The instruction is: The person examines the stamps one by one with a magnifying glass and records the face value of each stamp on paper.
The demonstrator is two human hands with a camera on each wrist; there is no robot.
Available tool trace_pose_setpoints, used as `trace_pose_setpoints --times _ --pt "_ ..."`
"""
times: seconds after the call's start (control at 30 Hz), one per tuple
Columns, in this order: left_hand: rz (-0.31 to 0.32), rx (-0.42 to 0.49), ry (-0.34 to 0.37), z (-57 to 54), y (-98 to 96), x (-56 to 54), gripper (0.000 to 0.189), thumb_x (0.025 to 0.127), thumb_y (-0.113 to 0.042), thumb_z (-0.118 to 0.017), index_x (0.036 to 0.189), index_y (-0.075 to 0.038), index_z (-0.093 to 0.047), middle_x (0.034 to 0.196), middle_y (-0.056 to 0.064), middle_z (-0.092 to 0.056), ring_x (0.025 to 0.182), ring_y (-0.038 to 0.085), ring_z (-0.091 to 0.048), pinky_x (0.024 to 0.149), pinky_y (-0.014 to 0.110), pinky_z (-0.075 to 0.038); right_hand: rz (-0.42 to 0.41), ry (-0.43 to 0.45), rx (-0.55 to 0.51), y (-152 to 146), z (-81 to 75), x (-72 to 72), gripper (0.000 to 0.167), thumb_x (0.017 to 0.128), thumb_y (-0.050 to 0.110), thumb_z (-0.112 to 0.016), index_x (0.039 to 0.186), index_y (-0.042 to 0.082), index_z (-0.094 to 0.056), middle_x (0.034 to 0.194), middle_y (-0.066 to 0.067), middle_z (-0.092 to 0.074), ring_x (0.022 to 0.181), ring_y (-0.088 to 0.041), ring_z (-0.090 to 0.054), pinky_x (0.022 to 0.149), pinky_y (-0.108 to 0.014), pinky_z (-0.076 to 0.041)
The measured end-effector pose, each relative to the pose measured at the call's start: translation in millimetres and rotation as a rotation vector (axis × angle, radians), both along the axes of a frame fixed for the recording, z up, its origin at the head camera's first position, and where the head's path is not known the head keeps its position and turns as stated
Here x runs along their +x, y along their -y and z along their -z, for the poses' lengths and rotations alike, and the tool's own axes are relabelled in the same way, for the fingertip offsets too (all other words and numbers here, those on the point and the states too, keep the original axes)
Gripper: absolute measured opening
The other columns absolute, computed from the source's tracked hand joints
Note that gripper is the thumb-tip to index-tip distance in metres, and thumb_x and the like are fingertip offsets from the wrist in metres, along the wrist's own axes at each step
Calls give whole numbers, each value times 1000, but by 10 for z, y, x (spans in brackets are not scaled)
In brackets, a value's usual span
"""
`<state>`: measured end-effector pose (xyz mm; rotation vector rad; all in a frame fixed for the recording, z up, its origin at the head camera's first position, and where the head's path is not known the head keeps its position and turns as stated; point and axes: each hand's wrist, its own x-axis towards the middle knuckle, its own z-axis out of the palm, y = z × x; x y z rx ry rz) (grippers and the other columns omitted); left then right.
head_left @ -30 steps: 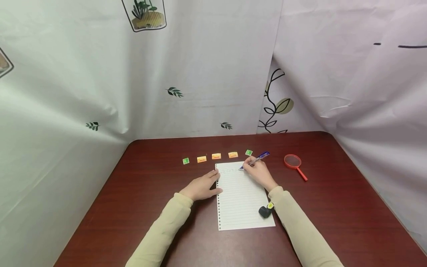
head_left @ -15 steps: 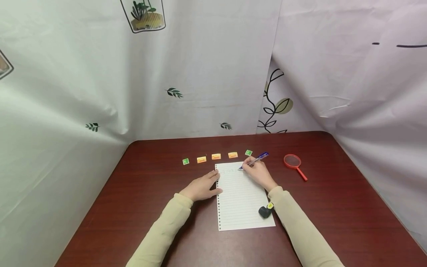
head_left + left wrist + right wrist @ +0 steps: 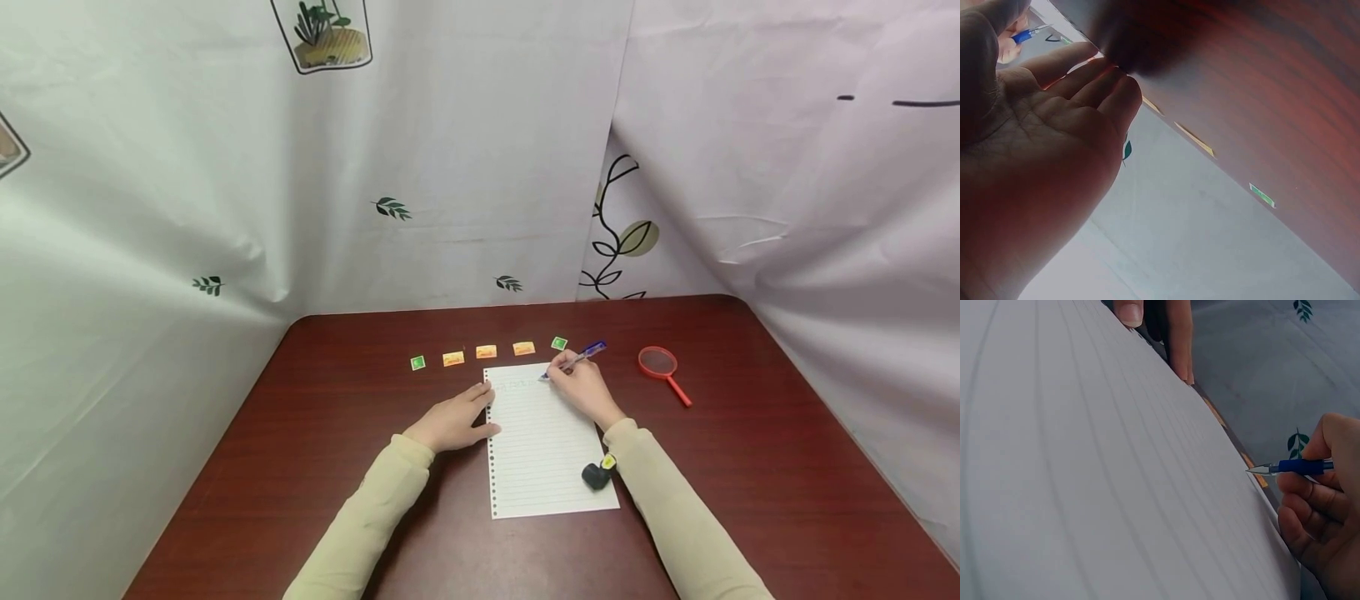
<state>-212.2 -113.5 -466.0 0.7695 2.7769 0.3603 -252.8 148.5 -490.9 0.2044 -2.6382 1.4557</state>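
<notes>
A lined white sheet of paper (image 3: 543, 450) with punched holes down its left edge lies on the dark red table. Faint handwriting runs along its top line. My right hand (image 3: 585, 390) pinches a blue pen (image 3: 576, 359) between thumb and fingers, its tip at the upper part of the sheet; the right wrist view shows the pen's metal point (image 3: 1260, 469) close over the paper. My left hand (image 3: 453, 419) rests flat on the sheet's left edge, fingers extended and thumb apart. In the left wrist view the palm of the left hand (image 3: 1041, 137) fills much of the frame.
Beyond the sheet a row of small cards includes a green one (image 3: 417, 362), several orange ones (image 3: 486, 352) and another green one (image 3: 559, 342). A red magnifying glass (image 3: 658, 362) lies to the right. The black wrist camera (image 3: 596, 476) overlaps the paper. A white patterned curtain (image 3: 450, 167) stands behind the table.
The pen and right hand have shifted very slightly to the right along the top line. My left hand and the sheet stay where they were.
</notes>
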Motion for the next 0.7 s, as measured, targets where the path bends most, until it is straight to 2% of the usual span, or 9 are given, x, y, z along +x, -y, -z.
trace_pose_setpoints --times 0.37,0.7 --pt "-9 1 7 17 8 23 71 99 -43 -63 154 -4 -41 162 12 -33 148 26 -34 111 45 -40 -13 16 -2 5 17 10 9 93 20 -61 94 12 -67 89 -4 -69 84 -21 -59 77 -34 -46" --pt "-16 -11 3 13 -2 -5 72 99 -45 -62 155 -6 -39 163 10 -31 148 24 -32 112 43 -39 17 24 -7 -1 6 -11 12 93 21 -60 95 10 -66 90 -7 -69 84 -22 -58 76 -35 -45"
